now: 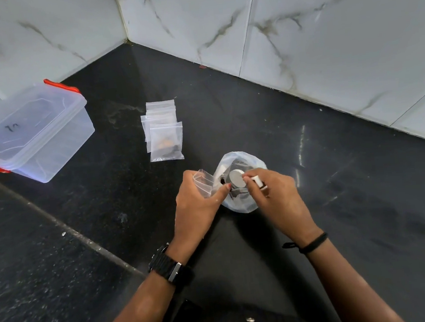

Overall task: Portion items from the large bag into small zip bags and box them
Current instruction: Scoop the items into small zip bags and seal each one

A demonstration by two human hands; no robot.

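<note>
Open floor (266, 110) right of zip bag stack (164, 131); lidded box (31, 133) blocks far left.

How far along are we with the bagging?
Done: at least one filled zip bag lies on the stack on the floor. In hand: left hand holds an empty small bag; right hand picks pieces from the large bag. Left: boxing; the lidded box is closed.

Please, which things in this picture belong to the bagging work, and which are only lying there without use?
Belong to the job:
large bag
small zip bag in left hand
white piece in right hand
pile of zip bags
lidded plastic box

Just there:
wristwatch
black wristband
</note>
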